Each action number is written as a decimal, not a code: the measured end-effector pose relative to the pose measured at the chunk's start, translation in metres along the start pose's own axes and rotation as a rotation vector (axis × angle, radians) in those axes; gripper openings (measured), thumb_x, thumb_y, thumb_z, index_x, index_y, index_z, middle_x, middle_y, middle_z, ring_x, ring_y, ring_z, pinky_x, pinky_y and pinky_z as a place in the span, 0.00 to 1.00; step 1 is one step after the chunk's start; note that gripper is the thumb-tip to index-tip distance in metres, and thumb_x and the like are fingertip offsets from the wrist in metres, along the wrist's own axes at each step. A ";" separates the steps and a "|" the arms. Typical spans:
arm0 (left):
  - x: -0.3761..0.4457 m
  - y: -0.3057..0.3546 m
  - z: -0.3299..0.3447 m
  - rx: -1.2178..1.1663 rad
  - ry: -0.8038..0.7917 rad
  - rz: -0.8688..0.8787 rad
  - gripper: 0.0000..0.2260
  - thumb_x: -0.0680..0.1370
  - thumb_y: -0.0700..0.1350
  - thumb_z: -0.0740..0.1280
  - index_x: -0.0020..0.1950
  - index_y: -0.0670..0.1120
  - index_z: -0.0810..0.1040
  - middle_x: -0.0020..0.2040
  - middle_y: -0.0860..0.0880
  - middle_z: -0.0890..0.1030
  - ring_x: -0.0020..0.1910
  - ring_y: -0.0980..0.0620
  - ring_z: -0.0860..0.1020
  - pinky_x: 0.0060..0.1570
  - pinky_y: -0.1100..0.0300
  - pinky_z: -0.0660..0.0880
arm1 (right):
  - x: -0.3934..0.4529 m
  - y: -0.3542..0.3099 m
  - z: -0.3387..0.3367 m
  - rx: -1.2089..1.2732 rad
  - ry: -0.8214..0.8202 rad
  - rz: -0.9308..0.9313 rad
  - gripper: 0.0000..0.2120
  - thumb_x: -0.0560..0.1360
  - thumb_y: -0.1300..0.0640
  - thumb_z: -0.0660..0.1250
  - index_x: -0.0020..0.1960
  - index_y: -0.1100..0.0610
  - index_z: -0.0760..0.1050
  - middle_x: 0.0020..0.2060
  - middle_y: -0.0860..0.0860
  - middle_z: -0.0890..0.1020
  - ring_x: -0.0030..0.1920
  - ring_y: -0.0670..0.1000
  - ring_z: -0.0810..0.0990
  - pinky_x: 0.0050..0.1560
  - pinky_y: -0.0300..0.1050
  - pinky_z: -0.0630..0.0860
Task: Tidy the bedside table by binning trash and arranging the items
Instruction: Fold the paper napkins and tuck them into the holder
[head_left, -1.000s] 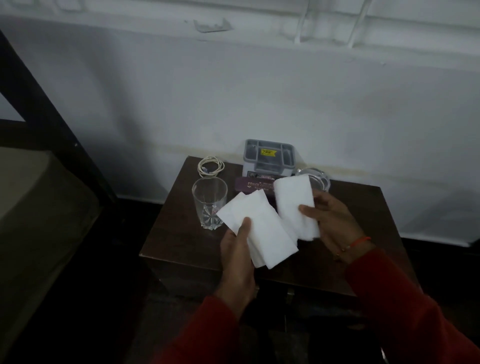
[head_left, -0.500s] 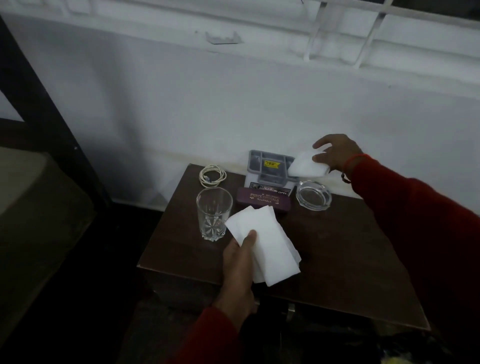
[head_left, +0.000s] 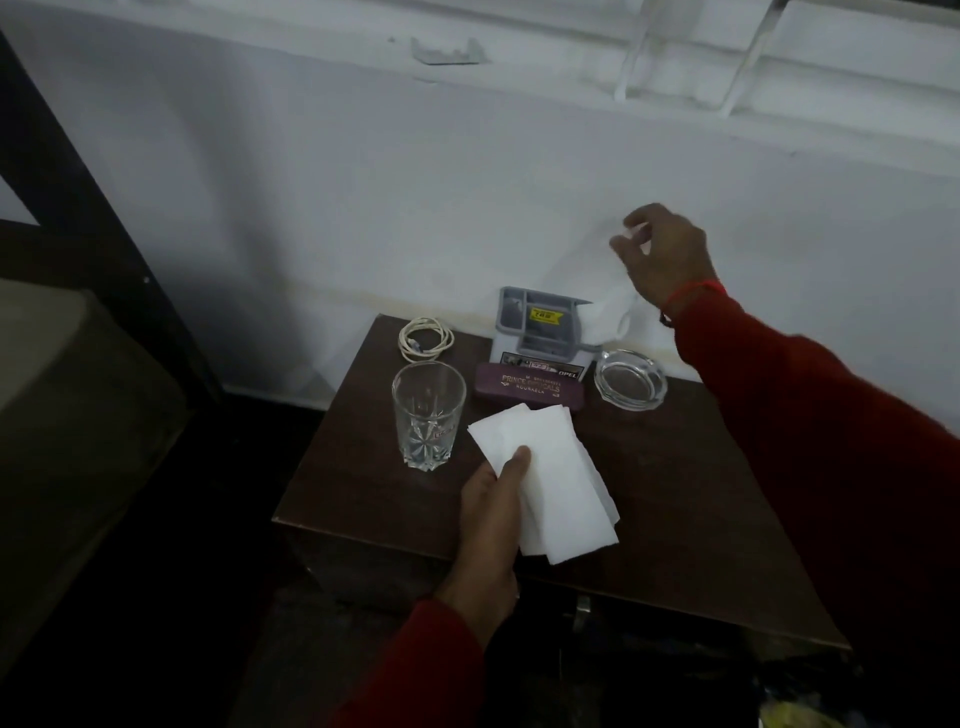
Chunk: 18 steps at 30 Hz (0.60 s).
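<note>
A dim room leaves much of the frame hard to read: the bench (head_left: 675, 519) front sinks into shadow at lower centre, its right corner cut by a red sleeve (head_left: 831, 441), and a dark frame at upper left is only a silhouette.

Right of centre, the right hand (head_left: 662, 257) hangs above the back of the bench, fingers loosely curled; a pale tissue (head_left: 605, 317) trails below it against the white wall, so blurred that whether the fingers pinch it cannot be told. The tissue's lower end overlaps the right side of the grey organiser (head_left: 537, 332), which stands against the wall and bears a yellow sticker.

At lower centre, the left hand (head_left: 493, 525) grips a fanned stack of white napkins (head_left: 550, 478), thumb pressed on top, over the bench's front half. The sheets are flat, clean and rectangular, their edges slightly offset.

Just left of the napkins stands an upright glass (head_left: 427, 413) with a cut base. Behind it lies a coiled cable (head_left: 425, 339). A maroon case (head_left: 530, 387) with gold lettering lies before the organiser, and a glass ashtray (head_left: 630, 380) sits to its right.
</note>
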<state>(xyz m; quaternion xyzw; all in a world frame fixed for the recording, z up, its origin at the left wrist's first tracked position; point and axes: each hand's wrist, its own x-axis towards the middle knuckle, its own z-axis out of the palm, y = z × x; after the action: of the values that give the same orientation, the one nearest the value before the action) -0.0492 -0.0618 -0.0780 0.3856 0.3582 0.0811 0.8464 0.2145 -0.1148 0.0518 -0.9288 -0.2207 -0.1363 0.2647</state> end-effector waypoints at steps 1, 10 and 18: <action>0.001 0.000 0.000 -0.020 -0.001 -0.004 0.07 0.80 0.47 0.69 0.54 0.47 0.84 0.49 0.49 0.88 0.53 0.45 0.85 0.58 0.42 0.80 | -0.019 -0.002 -0.006 0.031 0.065 -0.076 0.13 0.78 0.51 0.67 0.58 0.57 0.78 0.50 0.57 0.83 0.54 0.57 0.80 0.58 0.48 0.72; -0.006 0.000 0.006 -0.139 -0.066 0.081 0.08 0.80 0.43 0.69 0.58 0.46 0.83 0.53 0.46 0.88 0.52 0.46 0.86 0.53 0.47 0.82 | -0.204 0.006 -0.018 0.506 -0.536 0.343 0.28 0.64 0.39 0.76 0.61 0.43 0.73 0.53 0.46 0.81 0.52 0.44 0.80 0.49 0.42 0.79; -0.015 0.001 0.008 -0.162 -0.078 0.089 0.10 0.82 0.49 0.66 0.59 0.47 0.83 0.54 0.46 0.87 0.54 0.46 0.86 0.54 0.47 0.82 | -0.227 0.008 -0.006 0.822 -0.214 0.410 0.08 0.72 0.64 0.75 0.46 0.53 0.81 0.39 0.47 0.86 0.41 0.45 0.83 0.40 0.36 0.79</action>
<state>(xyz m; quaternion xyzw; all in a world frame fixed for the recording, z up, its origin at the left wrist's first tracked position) -0.0553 -0.0723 -0.0659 0.3345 0.2996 0.1323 0.8837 0.0214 -0.2009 -0.0303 -0.7802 -0.0944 0.1139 0.6078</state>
